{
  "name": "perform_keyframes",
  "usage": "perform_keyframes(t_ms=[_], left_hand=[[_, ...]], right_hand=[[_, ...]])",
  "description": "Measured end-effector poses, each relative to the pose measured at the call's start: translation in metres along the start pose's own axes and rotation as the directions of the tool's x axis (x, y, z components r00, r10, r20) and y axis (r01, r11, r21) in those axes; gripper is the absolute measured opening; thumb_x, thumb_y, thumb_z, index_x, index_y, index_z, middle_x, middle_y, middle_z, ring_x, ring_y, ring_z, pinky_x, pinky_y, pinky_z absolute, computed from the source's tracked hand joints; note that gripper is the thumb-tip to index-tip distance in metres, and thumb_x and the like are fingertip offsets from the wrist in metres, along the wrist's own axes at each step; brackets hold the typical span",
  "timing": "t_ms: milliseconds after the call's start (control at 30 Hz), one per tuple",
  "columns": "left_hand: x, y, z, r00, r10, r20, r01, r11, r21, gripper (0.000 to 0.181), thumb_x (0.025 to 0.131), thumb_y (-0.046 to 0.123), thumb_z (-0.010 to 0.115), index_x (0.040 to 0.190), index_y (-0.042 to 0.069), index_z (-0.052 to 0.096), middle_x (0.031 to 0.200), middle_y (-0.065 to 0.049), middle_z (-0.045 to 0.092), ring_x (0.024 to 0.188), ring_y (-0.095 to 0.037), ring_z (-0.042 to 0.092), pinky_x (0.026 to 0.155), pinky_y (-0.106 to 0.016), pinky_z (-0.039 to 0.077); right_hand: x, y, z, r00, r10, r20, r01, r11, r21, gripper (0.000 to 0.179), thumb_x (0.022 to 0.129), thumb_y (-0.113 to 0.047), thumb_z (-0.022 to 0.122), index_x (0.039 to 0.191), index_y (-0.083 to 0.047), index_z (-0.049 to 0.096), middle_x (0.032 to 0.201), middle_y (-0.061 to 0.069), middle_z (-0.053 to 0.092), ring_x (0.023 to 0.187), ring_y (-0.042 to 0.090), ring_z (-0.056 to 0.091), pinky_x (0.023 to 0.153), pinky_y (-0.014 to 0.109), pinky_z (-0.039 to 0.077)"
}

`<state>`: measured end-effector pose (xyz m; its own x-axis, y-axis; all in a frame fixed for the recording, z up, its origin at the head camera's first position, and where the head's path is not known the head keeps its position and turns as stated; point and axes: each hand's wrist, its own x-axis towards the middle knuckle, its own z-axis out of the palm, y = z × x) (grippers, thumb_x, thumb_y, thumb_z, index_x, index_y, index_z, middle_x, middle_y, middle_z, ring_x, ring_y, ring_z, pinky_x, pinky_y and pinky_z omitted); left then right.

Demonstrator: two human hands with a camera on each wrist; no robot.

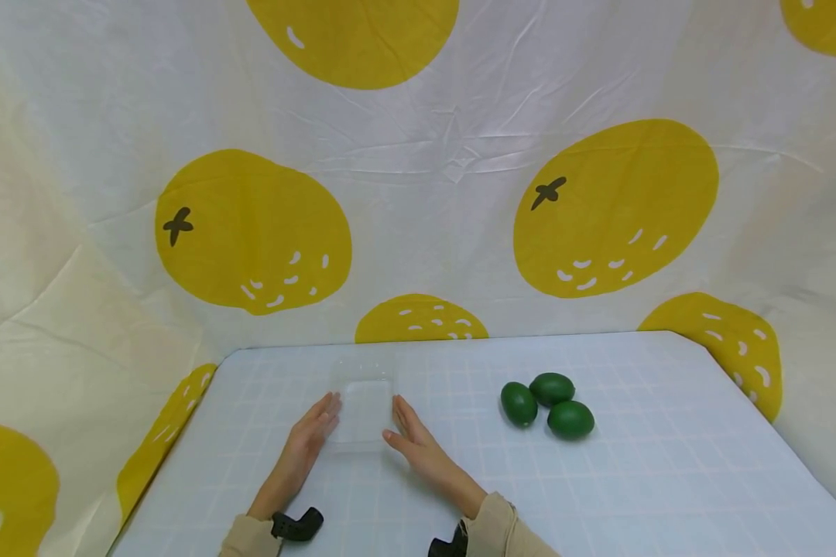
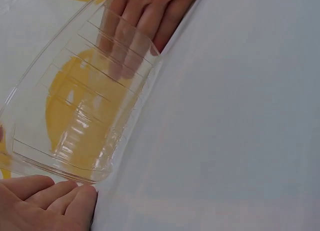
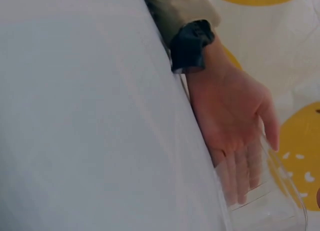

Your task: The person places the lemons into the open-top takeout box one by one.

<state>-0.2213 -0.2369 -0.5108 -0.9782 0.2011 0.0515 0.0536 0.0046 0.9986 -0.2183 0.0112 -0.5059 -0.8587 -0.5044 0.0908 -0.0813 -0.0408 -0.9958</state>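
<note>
A clear plastic container (image 1: 365, 411) sits on the table toward the back, left of centre. My left hand (image 1: 308, 439) lies along its left side with fingers nearly straight. On the opposite side my right hand (image 1: 420, 446) lies with its fingers extended and the thumb spread toward the near corner. In the left wrist view the ribbed, see-through wall of the container (image 2: 95, 101) stands between the two hands, fingertips right at its sides. Through the plastic in the right wrist view, straight fingers show, palm facing the container.
Three dark green limes (image 1: 552, 389) lie in a cluster on the table, right of the container. A pale checked cloth (image 1: 641, 480) covers the tabletop. Behind it hangs a white curtain (image 1: 432, 232) printed with large yellow fruits.
</note>
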Motion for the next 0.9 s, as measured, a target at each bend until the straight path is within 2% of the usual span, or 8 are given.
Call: perform_keyframes(t_ms=[200,300,367,467,600,733,900], left_hand=[[0.0,0.0,0.005,1.0,-0.009,-0.016,0.009,1.0,-0.01,0.061,0.108,0.02,0.037,0.157,-0.004,0.009,0.164,-0.016,0.014,0.15,-0.029,0.014,0.113,-0.021,0.024],[-0.001,0.001,0.008,1.0,-0.001,-0.014,0.001,1.0,-0.014,0.06,0.108,0.017,0.037,0.156,-0.005,0.01,0.164,-0.018,0.014,0.15,-0.031,0.014,0.109,-0.015,0.027],[-0.001,0.002,0.011,1.0,-0.003,-0.009,0.003,1.0,-0.011,0.059,0.107,0.017,0.037,0.156,-0.005,0.011,0.164,-0.017,0.013,0.15,-0.031,0.014,0.11,-0.017,0.026],[-0.001,0.004,0.015,1.0,-0.016,-0.002,0.015,1.0,-0.014,0.06,0.106,0.017,0.039,0.157,-0.004,0.013,0.164,-0.016,0.013,0.15,-0.031,0.013,0.114,-0.027,0.022],[0.0,0.005,0.02,0.999,-0.03,0.015,0.031,0.997,-0.066,0.061,0.105,0.015,0.042,0.156,-0.005,0.014,0.164,-0.019,0.011,0.15,-0.033,0.01,0.117,-0.037,0.017],[-0.001,0.005,0.026,0.999,-0.039,0.03,0.043,0.989,-0.139,0.059,0.104,0.009,0.042,0.154,-0.009,0.016,0.163,-0.021,0.01,0.15,-0.035,0.009,0.116,-0.035,0.021],[-0.001,0.006,0.035,0.997,-0.017,0.071,0.029,0.985,-0.169,0.059,0.104,0.008,0.041,0.153,-0.012,0.015,0.162,-0.024,0.009,0.149,-0.037,0.008,0.114,-0.028,0.026]], right_hand=[[-0.001,0.004,-0.001,1.0,-0.018,-0.018,0.018,1.0,0.016,0.074,0.105,-0.022,0.05,0.158,0.0,0.003,0.165,0.017,0.005,0.151,0.031,0.007,0.12,0.049,0.011],[-0.002,0.003,-0.002,0.999,-0.016,-0.034,0.017,1.0,0.015,0.073,0.105,-0.021,0.049,0.158,0.0,0.003,0.165,0.018,0.005,0.151,0.032,0.006,0.12,0.049,0.011],[-0.003,0.003,-0.003,0.999,-0.016,-0.04,0.017,1.0,0.01,0.073,0.105,-0.021,0.048,0.158,0.0,0.003,0.165,0.019,0.004,0.151,0.033,0.005,0.12,0.05,0.01],[-0.005,0.003,-0.006,0.999,-0.016,-0.05,0.017,1.0,0.01,0.072,0.105,-0.02,0.048,0.158,0.001,0.003,0.164,0.02,0.005,0.15,0.035,0.005,0.12,0.05,0.01],[-0.008,0.004,-0.012,0.997,-0.015,-0.069,0.015,1.0,-0.004,0.069,0.106,-0.021,0.045,0.157,0.002,0.005,0.164,0.021,0.007,0.15,0.036,0.006,0.12,0.052,0.009],[-0.014,0.003,-0.02,0.997,-0.01,-0.076,0.008,1.0,-0.018,0.066,0.107,-0.024,0.04,0.158,0.001,0.005,0.164,0.02,0.007,0.15,0.037,0.006,0.12,0.054,0.008],[-0.024,0.001,-0.029,0.998,-0.014,-0.069,0.015,1.0,0.018,0.064,0.107,-0.021,0.036,0.157,0.003,0.003,0.164,0.022,0.003,0.15,0.039,0.002,0.119,0.057,0.003]])
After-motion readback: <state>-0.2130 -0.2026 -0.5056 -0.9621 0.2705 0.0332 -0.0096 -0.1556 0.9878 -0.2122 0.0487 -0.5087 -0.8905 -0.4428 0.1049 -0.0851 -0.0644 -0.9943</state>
